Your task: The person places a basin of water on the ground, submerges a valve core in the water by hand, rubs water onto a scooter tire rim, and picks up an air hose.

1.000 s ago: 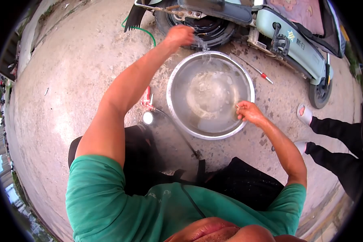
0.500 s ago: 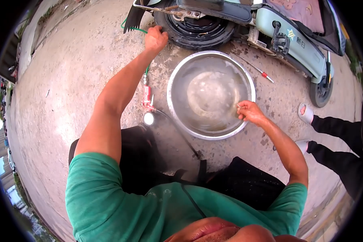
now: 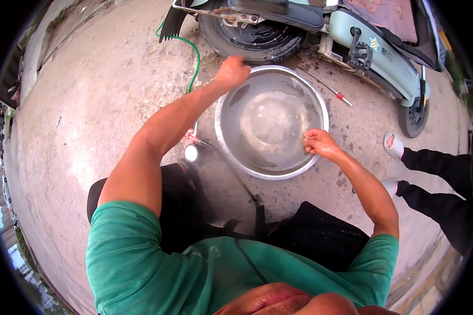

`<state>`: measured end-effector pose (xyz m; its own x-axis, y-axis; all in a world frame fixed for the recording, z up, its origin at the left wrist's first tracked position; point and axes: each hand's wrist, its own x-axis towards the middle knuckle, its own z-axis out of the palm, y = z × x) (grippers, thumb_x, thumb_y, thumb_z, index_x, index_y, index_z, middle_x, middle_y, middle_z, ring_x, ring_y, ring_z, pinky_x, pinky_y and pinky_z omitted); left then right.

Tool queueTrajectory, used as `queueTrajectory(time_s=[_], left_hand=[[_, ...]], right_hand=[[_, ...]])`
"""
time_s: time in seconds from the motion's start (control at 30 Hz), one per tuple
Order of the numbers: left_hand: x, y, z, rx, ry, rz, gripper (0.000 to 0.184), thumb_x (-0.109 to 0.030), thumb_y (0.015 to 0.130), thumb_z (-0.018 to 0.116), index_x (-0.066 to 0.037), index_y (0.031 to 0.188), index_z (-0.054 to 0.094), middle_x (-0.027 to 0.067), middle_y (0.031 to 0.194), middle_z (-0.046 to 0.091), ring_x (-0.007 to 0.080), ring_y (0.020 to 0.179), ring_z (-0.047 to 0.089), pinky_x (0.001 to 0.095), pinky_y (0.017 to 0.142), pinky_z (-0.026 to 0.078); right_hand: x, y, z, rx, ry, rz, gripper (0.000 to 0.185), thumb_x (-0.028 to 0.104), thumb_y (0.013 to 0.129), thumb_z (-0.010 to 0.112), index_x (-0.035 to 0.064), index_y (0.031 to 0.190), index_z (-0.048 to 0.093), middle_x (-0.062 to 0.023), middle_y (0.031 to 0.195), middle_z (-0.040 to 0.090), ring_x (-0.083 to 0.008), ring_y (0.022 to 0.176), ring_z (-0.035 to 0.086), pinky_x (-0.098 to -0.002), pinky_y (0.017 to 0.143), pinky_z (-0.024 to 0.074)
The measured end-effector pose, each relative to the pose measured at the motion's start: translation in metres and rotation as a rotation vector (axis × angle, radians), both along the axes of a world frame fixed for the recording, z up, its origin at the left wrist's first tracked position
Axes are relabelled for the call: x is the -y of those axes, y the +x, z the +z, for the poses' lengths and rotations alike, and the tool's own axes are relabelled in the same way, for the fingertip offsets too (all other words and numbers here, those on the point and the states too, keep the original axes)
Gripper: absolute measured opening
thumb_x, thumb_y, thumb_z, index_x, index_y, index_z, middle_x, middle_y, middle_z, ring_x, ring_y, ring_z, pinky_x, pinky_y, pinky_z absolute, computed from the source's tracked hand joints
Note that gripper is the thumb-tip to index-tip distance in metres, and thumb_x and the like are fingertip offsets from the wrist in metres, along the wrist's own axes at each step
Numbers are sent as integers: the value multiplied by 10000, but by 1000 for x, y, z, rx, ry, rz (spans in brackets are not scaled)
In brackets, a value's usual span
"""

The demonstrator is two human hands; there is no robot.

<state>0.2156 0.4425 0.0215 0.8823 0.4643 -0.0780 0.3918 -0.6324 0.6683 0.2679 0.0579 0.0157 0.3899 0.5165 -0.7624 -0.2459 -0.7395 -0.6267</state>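
Observation:
My left hand (image 3: 233, 72) is at the lower edge of the scooter's rear tyre (image 3: 242, 54), beside the far-left rim of a metal basin (image 3: 219, 126). Its fingers are curled, and whatever they hold, if anything, is hidden. Over the basin's right side, my right hand (image 3: 320, 143) pinches a tiny pale thing (image 3: 305, 136) too small to name. Shallow, cloudy water (image 3: 273, 118) lies in the basin. A red-handled tyre inflator with a round gauge (image 3: 191, 153) rests on the ground, partly covered by my left forearm.
A green hose (image 3: 197, 58) curves left of the tyre, and a black hose (image 3: 231, 167) runs towards my knees. Beyond the basin lies a metal rod with a red band (image 3: 340, 96). The pale green scooter (image 3: 373, 58) fills the back; a person's sandalled foot (image 3: 394, 145) is at right.
My left hand has moved right along the tyre towards the basin rim, uncovering the green hose. My right hand stays over the basin, still pinching the tiny thing.

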Motion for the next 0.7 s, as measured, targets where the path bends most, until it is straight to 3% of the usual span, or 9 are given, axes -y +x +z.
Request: queueTrajectory(time_s=[0.1,0.2,0.3,0.4,0.5,0.53,0.63,0.7], left_hand=[[14,2,-13,109,131,-74,384,-235,825,599,23,1105,646,245,1070,655,409,1049,617,459,936,492],[26,-7,-10,262,375,-314,323,-201,839,584,0,1089,623,219,1000,633,406,984,620,492,881,498],[50,-18,-13,309,270,-594,295,-169,846,580,-43,1113,601,204,987,611,396,974,620,506,869,499],[85,-39,-22,10,174,-576,351,-197,834,587,-69,1161,584,204,1031,618,393,1009,621,501,877,508],[95,-47,-41,-174,246,-596,341,-243,829,594,-82,1128,610,203,1059,639,393,1007,634,485,876,521],[92,-45,-46,-271,226,-657,288,-267,831,589,-42,1000,652,212,1025,669,402,955,655,485,847,532],[96,-22,-55,-492,130,-577,250,-270,854,593,-31,830,664,191,917,692,360,889,685,464,787,552],[76,1,-16,-637,-628,-360,303,-303,906,594,-52,754,669,156,833,686,291,873,701,418,764,571]], right_hand=[[3,-2,1,13,8,-20,215,168,925,634,36,1094,624,-1,838,642,-85,698,604,-239,623,487],[8,-1,-3,10,16,-44,225,164,918,638,33,1101,626,-5,830,643,-87,698,606,-241,629,489],[8,-3,1,12,26,-52,226,165,918,639,32,1100,627,-7,824,645,-89,700,607,-245,633,491],[5,-1,3,6,29,-45,225,171,921,637,32,1097,627,-8,827,649,-91,701,607,-248,636,493],[6,0,-1,5,24,-43,229,181,925,637,29,1097,627,-9,828,652,-93,699,608,-250,638,497],[7,0,-3,7,22,-46,232,184,927,637,28,1097,626,-10,827,652,-94,698,608,-251,639,498],[10,-1,-2,-2,42,-59,238,195,931,636,26,1098,626,-12,826,653,-93,698,608,-254,639,500],[12,-2,-4,13,46,-45,238,197,935,631,26,1101,625,-14,828,655,-93,700,610,-257,640,503]])
